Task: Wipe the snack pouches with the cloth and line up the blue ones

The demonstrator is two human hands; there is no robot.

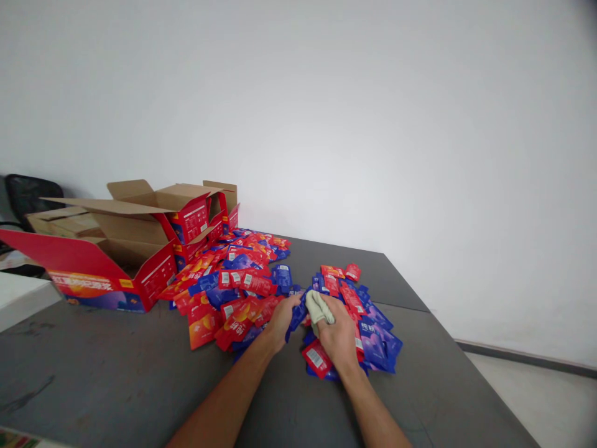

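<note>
View: head cam, looking fwd & down at both hands over table (153,379).
L hand (280,320): mid-frame, fingers closed round edge of blue pkt (296,318), pinching it; exact thumb pos. can't tell.
Blue pkt: in L hand, held tilted above table, btwn the two piles; upper R part meets cloth (319,307).
R hand (339,330): bunches pale cloth btwn thumb & fingers; some fingertips hidden by cloth.
Cloth: pale green, crumpled, up against blue pkt.
L pile (259,285): big heap, red/orange & blue pkts, loosely overlapping, runs from near L hand back twd wall (349,124); some barcodes up.
R pile (375,345): smaller heap, red & blue pkts mixed, beside & partly behind R hand; blue/purple ones along R side, red one w/ barcode at near edge.
Front box (100,289): red w/ blue base, flaps open, on table, L of L pile.
Rear boxes (191,221): same red kind, flaps up, some stacked, behind front box, near wall.
Chair (32,196): dark mesh back, far L, past boxes.
Table: dark grey, seam across R part, scuffs at L.
Floor (536,398): pale, lower R.
</note>
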